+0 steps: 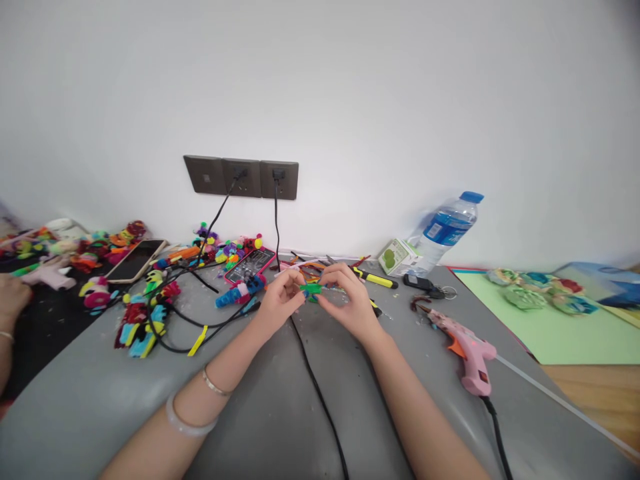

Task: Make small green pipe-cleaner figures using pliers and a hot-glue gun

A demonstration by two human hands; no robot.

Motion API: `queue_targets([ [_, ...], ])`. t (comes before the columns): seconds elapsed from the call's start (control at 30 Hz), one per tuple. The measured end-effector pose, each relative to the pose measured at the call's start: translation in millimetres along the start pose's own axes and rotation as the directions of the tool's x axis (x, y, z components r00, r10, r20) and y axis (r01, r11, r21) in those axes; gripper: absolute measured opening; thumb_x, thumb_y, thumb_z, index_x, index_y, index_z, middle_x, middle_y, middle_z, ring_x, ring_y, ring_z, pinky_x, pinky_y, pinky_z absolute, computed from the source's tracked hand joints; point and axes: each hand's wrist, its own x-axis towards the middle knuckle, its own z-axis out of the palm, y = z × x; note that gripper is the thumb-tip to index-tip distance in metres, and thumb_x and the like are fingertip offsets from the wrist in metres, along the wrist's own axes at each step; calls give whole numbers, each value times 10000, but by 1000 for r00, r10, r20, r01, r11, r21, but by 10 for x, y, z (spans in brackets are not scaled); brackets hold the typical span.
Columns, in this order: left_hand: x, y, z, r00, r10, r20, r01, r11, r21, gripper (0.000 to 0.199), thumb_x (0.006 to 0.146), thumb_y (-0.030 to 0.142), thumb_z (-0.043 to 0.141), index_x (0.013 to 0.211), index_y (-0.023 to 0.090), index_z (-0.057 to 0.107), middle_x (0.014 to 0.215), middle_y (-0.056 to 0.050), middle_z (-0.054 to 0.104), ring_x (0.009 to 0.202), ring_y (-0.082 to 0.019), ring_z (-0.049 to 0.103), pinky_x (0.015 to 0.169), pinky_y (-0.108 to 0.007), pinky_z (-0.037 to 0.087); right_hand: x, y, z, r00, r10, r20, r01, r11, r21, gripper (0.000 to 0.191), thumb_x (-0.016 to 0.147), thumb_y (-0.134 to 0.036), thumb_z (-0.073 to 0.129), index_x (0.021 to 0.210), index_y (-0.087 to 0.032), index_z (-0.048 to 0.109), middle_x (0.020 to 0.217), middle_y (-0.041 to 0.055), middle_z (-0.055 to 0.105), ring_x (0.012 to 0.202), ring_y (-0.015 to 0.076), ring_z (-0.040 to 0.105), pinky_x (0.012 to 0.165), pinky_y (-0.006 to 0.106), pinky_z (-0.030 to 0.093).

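Hands met over the middle of the grey table (280, 413): the left hand (278, 301) and the right hand (350, 300) both pinched a small green craft piece (312, 289) between their fingertips. Near and to the right lay a pink glue gun (467, 350); far right stood a water bottle (443, 232).

A glossy plastic water bottle (447, 229) and pink plastic glue gun (467, 353) rest on smooth, faintly shiny grey cloth (280, 413).
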Motion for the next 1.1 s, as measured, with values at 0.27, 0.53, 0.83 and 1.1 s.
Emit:
queue_targets([
  [0.27,3,0,5,1000,4,16,-3,1000,-12,267,785,351,719,859,181,527,800,6,499,637,-99,490,560,-211,425,2,-3,10,1000,-14,7,14,1000,5,147,834,-113,611,921,-225,570,938,64,600,909,206,589,745,329,498],
  [0.53,0,13,-1,999,-32,27,33,999,-29,279,772,358,727,836,181,521,803,6,500,609,-94,508,504,-199,422,2,-27,19,1000,-14,1,14,1000,-5,112,852,-128,607,885,-228,569,907,56,603,868,196,596,719,320,500],
  [0.83,8,32,19,999,-35,8,36,999,-41,312,750,374,745,827,175,517,782,5,495,618,-91,482,532,-198,411,9,-56,27,999,-18,-32,18,1000,-8,92,854,-142,606,876,-228,580,865,51,619,825,195,599,705,325,497],
  [1.1,3,41,32,999,-41,9,41,998,-47,306,752,369,736,819,180,504,777,10,475,613,-89,435,515,-194,376,7,-47,34,999,-29,-26,28,999,-14,120,853,-120,603,882,-231,568,859,47,607,826,187,586,690,316,491],
])
